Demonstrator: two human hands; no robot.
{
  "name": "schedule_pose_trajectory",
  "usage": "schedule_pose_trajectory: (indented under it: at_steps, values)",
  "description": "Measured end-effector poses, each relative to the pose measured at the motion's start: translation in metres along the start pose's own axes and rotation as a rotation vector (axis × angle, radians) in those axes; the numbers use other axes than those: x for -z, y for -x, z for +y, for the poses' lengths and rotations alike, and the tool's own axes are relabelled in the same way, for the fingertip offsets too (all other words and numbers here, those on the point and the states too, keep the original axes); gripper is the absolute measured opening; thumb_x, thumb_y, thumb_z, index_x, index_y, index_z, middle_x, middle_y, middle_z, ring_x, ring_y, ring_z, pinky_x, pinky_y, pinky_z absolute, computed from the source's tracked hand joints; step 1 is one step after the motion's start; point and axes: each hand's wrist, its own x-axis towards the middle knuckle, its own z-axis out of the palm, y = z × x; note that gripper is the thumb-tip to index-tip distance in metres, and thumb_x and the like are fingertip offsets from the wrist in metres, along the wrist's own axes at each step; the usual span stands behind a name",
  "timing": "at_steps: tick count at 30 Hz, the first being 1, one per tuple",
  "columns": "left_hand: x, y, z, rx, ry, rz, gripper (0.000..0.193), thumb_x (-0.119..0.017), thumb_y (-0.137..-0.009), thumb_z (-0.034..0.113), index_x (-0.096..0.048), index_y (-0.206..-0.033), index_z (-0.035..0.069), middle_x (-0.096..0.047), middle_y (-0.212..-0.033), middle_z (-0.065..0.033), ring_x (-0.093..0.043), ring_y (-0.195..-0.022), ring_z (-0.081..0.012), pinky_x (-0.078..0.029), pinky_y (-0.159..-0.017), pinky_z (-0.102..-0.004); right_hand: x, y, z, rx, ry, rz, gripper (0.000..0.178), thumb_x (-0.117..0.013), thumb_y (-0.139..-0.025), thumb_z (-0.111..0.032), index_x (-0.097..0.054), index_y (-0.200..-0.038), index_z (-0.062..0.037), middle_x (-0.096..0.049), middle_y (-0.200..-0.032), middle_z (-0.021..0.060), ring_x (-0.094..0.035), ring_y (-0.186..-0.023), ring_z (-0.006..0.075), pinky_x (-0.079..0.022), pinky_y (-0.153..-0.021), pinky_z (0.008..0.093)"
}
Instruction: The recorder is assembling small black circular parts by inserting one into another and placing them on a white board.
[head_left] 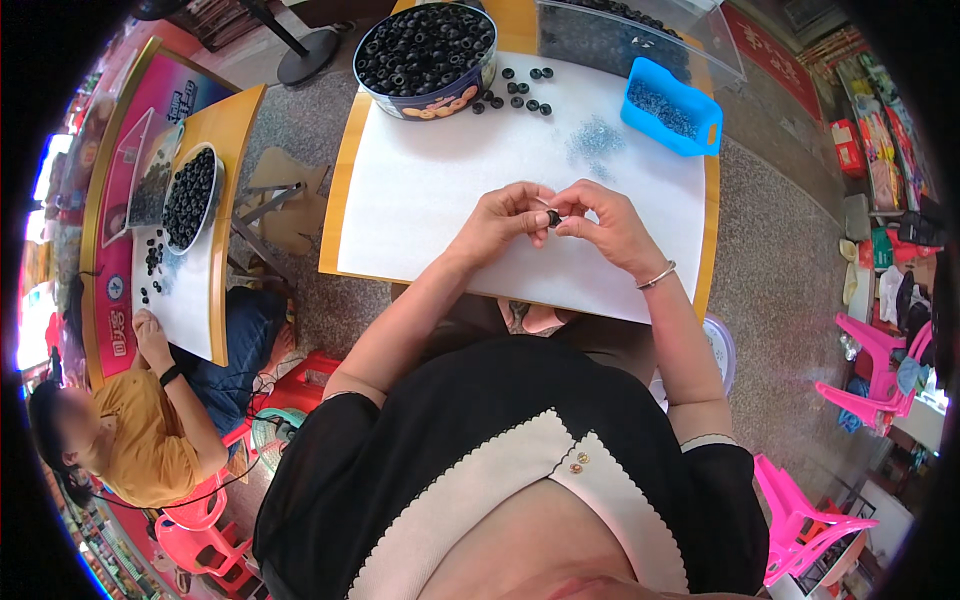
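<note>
Over the white work surface [420, 215], a small black round part [554, 217] sits between the fingertips of both hands. My left hand [503, 222] pinches it from the left, thumb and index finger closed together. From the other side, the thumb and index finger of my right hand [606, 228] close on it too; whether they hold a second tiny piece cannot be made out. Beyond my hands lies a scattered patch of tiny clear bluish pieces [597, 142]. Several loose black round parts [517, 101] with holes lie near the far edge.
A round tub [428, 108] heaped with black parts stands at the far left of the table. A blue basket [665, 133] of tiny pieces is at the far right, before a clear bin [610, 48]. Left, a seated person [150, 430] works at another table [238, 130]. Pink chairs [800, 520] stand right.
</note>
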Motion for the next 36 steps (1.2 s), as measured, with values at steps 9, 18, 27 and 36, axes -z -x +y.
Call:
schedule_pose_trajectory:
  at_steps: [9, 18, 27, 36]
  values:
    - [-0.002, 0.002, 0.006, -0.012, 0.015, -0.040, 0.082, -0.066, -0.084, 0.007, -0.012, -0.145, 0.001, -0.061, -0.085, -0.0088, -0.058, -0.069, -0.0137, -0.048, -0.067, -0.0245, -0.002, -0.001, 0.001, 0.037, 0.059, -0.083, 0.022, -0.066, -0.080, -0.011, -0.065, -0.101, -0.0042, -0.055, -0.084, 0.0034, -0.053, -0.077, 0.0131, -0.044, -0.070, 0.0256]
    - [0.000, 0.001, 0.005, 0.008, 0.024, -0.060, 0.075, -0.065, -0.086, 0.014, -0.018, -0.144, 0.001, -0.061, -0.087, -0.0060, -0.055, -0.073, -0.0114, -0.045, -0.069, -0.0235, -0.016, 0.001, 0.005, 0.159, 0.201, -0.010, 0.027, -0.061, -0.084, -0.011, -0.058, -0.110, -0.0070, -0.052, -0.092, 0.0086, -0.055, -0.082, 0.0226, -0.045, -0.073, 0.0322]
    - [-0.003, 0.003, 0.005, -0.007, 0.084, -0.009, 0.074, -0.067, -0.085, 0.014, -0.021, -0.142, 0.001, -0.062, -0.090, -0.0075, -0.056, -0.073, -0.0115, -0.046, -0.067, -0.0236, -0.031, 0.005, 0.003, 0.238, 0.360, 0.118, 0.028, -0.059, -0.082, -0.007, -0.057, -0.110, -0.0060, -0.050, -0.091, 0.0106, -0.053, -0.082, 0.0271, -0.045, -0.071, 0.0361]
    - [0.000, 0.003, 0.006, 0.025, 0.119, -0.064, 0.069, -0.068, -0.084, 0.015, -0.028, -0.139, -0.002, -0.062, -0.093, -0.0080, -0.056, -0.077, -0.0118, -0.046, -0.067, -0.0247, -0.034, 0.007, 0.016, 0.260, 0.270, 0.139, 0.026, -0.056, -0.084, -0.005, -0.057, -0.110, -0.0057, -0.052, -0.092, 0.0108, -0.054, -0.082, 0.0252, -0.046, -0.071, 0.0343]
